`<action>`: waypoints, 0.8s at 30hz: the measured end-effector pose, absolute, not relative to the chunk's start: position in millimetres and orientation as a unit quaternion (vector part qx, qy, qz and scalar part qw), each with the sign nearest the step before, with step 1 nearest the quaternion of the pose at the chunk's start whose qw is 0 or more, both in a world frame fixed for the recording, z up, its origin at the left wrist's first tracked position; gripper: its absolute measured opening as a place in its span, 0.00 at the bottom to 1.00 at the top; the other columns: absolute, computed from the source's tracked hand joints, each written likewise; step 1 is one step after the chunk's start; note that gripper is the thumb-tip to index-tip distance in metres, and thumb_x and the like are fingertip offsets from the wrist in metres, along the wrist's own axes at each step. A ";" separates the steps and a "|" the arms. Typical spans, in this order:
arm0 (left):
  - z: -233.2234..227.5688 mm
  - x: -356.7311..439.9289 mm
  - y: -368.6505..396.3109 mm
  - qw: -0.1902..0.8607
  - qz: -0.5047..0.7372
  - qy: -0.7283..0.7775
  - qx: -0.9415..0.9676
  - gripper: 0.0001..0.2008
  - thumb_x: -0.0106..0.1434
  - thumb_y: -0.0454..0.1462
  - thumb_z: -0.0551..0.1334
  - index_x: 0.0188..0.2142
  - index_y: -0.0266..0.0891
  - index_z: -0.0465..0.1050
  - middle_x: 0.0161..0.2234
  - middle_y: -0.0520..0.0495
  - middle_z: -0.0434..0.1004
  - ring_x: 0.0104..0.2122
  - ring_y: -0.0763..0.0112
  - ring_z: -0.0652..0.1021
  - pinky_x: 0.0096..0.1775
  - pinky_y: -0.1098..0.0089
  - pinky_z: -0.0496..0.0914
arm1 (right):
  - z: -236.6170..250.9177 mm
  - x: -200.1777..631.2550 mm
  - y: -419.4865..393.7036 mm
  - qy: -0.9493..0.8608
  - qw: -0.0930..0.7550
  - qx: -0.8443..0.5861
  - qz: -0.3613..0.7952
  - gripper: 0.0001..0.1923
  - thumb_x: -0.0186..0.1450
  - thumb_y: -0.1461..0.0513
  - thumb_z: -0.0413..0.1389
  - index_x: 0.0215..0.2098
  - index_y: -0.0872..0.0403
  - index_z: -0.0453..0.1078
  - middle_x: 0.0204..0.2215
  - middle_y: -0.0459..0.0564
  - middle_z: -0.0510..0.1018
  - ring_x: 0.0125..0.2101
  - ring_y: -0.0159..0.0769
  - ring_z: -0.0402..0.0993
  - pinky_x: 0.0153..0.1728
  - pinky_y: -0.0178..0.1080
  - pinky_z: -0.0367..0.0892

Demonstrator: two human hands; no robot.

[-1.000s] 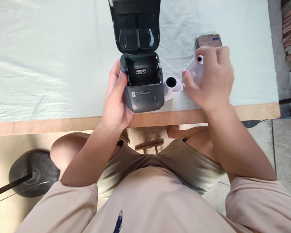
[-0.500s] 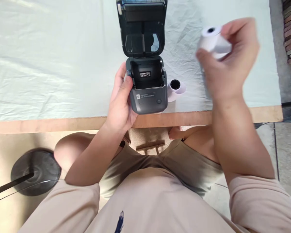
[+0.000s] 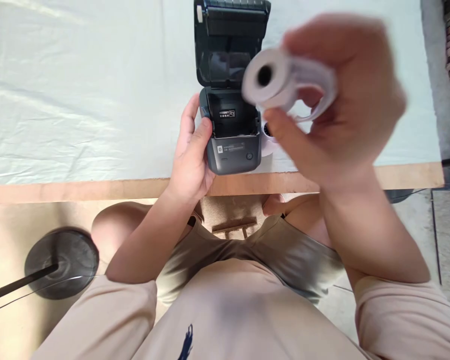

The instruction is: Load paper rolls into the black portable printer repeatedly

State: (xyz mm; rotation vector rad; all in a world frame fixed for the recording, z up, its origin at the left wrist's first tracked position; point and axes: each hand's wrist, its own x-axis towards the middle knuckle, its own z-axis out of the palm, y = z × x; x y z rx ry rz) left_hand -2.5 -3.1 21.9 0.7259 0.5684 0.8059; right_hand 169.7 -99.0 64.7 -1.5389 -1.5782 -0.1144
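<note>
Right hand: the right hand (image 3: 345,95) is lifted up off the table and grasps a paper roll (image 3: 273,80) with its thumb and fingers wrapped round the sides. It looks blurry.

Left hand: the left hand (image 3: 191,155) rests on the table edge and holds the left side of the printer (image 3: 232,135), thumb on the near corner.

Where the paper roll is: up in the air, in front of the open printer and a bit to its right, close to the camera.

How the paper roll looks: small, white and round like a drum, with a dark hole in the middle. A loose end of paper curls off it behind the fingers.

How the paper roll may feel: I think it is light and a little firm, but it can be squashed or come unrolled. The paper is smooth, so it could slip. The round sides look like the best place to hold it, with the loose end kept tucked in.

Printer: small and dark grey. Its lid (image 3: 230,42) stands open, and the box inside is bare with a little label at the back.

Second roll: another white roll (image 3: 267,137) sits on the table just beside the printer's right side, mostly hidden by the right hand.

Table: it has a pale cloth (image 3: 78,100) with wrinkles and a wooden edge.
</note>
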 end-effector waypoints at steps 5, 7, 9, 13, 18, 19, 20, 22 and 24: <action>19.8 -3.2 -6.1 0.810 0.385 0.277 0.347 0.21 0.78 0.39 0.66 0.67 0.46 0.69 0.58 0.51 0.83 0.76 0.59 0.74 0.79 0.56 0.67 | 70.0 148.3 -91.0 -0.662 0.349 -0.656 -0.097 0.13 0.74 0.65 0.59 0.55 0.45 0.77 0.47 0.45 0.86 0.46 0.42 0.84 0.49 0.46 0.80; 17.2 -4.1 -5.8 0.806 0.385 0.273 0.356 0.23 0.77 0.39 0.66 0.67 0.47 0.68 0.59 0.50 0.83 0.75 0.58 0.75 0.76 0.55 0.71 | 71.5 146.8 -88.2 -0.638 0.299 -0.706 -0.069 0.13 0.75 0.65 0.58 0.54 0.44 0.76 0.47 0.46 0.86 0.47 0.46 0.84 0.52 0.49 0.77; 15.0 -5.4 -5.3 0.801 0.377 0.276 0.373 0.26 0.76 0.40 0.67 0.70 0.47 0.66 0.60 0.48 0.84 0.76 0.56 0.74 0.75 0.55 0.74 | 70.9 145.0 -85.3 -0.623 0.263 -0.733 -0.076 0.10 0.76 0.64 0.57 0.52 0.45 0.76 0.45 0.47 0.86 0.47 0.47 0.84 0.51 0.50 0.75; 13.9 -8.7 -5.3 0.793 0.345 0.286 0.414 0.34 0.73 0.48 0.71 0.74 0.51 0.64 0.61 0.46 0.86 0.77 0.53 0.74 0.71 0.58 0.77 | 66.5 139.0 -78.3 -0.615 0.207 -0.753 -0.106 0.07 0.78 0.63 0.54 0.49 0.47 0.75 0.41 0.47 0.87 0.45 0.48 0.84 0.47 0.49 0.71; 14.7 -11.3 -6.2 0.788 0.315 0.294 0.439 0.41 0.69 0.55 0.74 0.76 0.58 0.62 0.59 0.47 0.87 0.70 0.49 0.81 0.67 0.55 0.81 | 67.5 139.6 -73.2 -0.641 0.162 -0.750 -0.011 0.10 0.76 0.65 0.57 0.53 0.46 0.74 0.44 0.46 0.87 0.44 0.44 0.85 0.46 0.44 0.71; 14.5 -11.1 -6.0 0.787 0.319 0.298 0.437 0.41 0.69 0.55 0.74 0.76 0.58 0.62 0.60 0.47 0.87 0.71 0.49 0.80 0.67 0.55 0.80 | 68.9 140.8 -73.8 -0.643 0.167 -0.747 -0.002 0.12 0.76 0.66 0.57 0.54 0.46 0.74 0.48 0.46 0.87 0.46 0.43 0.85 0.46 0.43 0.71; 14.3 -10.7 -5.7 0.785 0.323 0.303 0.433 0.40 0.70 0.53 0.73 0.76 0.57 0.63 0.61 0.47 0.86 0.72 0.50 0.79 0.68 0.55 0.80 | 70.4 142.1 -74.9 -0.643 0.173 -0.746 -0.002 0.14 0.75 0.67 0.56 0.54 0.45 0.75 0.51 0.46 0.86 0.48 0.42 0.84 0.46 0.42 0.72; 14.2 -9.5 -4.6 0.784 0.331 0.305 0.426 0.34 0.72 0.49 0.70 0.74 0.56 0.66 0.67 0.48 0.82 0.75 0.51 0.75 0.71 0.54 0.78 | 71.6 144.6 -78.3 -0.637 0.186 -0.747 -0.027 0.15 0.76 0.68 0.54 0.54 0.45 0.76 0.53 0.47 0.85 0.50 0.41 0.83 0.46 0.41 0.72; 14.8 -8.0 -2.9 0.786 0.340 0.294 0.425 0.28 0.75 0.47 0.66 0.71 0.54 0.68 0.69 0.49 0.80 0.78 0.54 0.72 0.74 0.52 0.75 | 69.1 146.8 -82.0 -0.635 0.198 -0.743 -0.069 0.13 0.80 0.64 0.51 0.52 0.45 0.77 0.50 0.49 0.85 0.48 0.42 0.83 0.45 0.42 0.71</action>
